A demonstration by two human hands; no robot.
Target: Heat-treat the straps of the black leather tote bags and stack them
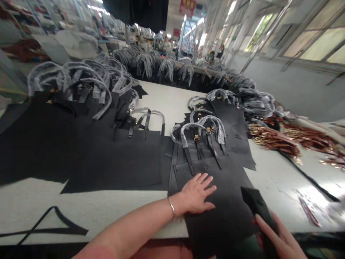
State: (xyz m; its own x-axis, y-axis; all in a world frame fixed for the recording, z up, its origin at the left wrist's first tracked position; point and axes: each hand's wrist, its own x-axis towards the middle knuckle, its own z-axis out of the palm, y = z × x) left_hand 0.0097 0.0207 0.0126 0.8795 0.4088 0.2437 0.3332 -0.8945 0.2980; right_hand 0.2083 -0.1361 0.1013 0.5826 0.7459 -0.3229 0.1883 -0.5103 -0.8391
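Note:
My left hand [198,194] lies flat with spread fingers on a black bag panel [226,201] that hangs over the table's front edge. Above those fingers, black straps with gold buckles [196,137] and plastic-wrapped handles [215,124] are attached to the stacked panels. At the lower right, my right hand [280,233] is closed around a dark, flat piece [257,203] with a squared end, held over the panel's right side. Its exact kind is unclear, and its lower part is hidden by the hand. Beside my left hand lies another black bag panel [126,158] with its handles.
More black panels with wrapped handles [48,77] are piled at the left, and others line the far side. Brown straps with gold clasps [273,138] lie to the right, near a small cutter-like tool [309,212]. A loose black strip [54,226] rests on the white table [115,205].

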